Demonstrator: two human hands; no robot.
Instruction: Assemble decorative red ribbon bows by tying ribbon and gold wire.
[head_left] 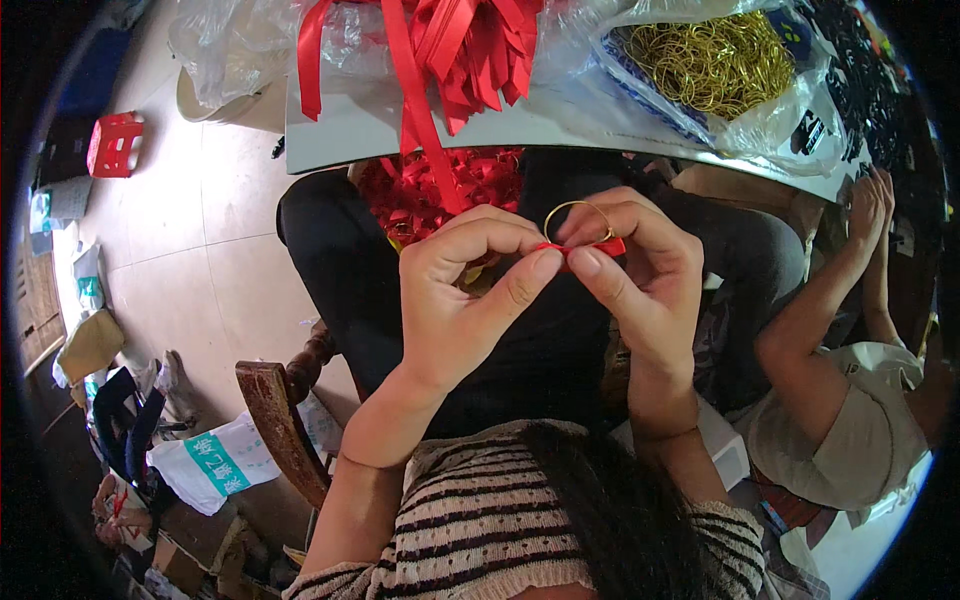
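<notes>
Just past the table's near edge, above my lap, my two hands meet fingertip to fingertip. Thumb and forefinger of my left hand [470,285] pinch one end of a short red ribbon [610,246]. My right hand [645,270] pinches the same ribbon at its other side. A thin gold elastic loop [553,210] stands up in a ring from the ribbon, between my fingers. Whether the ribbon is knotted or folded round the loop is hidden by my thumbs. Below my hands, a container between my knees holds many red ribbon pieces [400,195].
Red ribbon strips [470,50] lie on the white table [560,125] and hang over its edge. A plastic bag of gold elastic loops [705,65] sits at the far right. Another person's arm [820,350] is on my right. A wooden chair [280,420] stands at left.
</notes>
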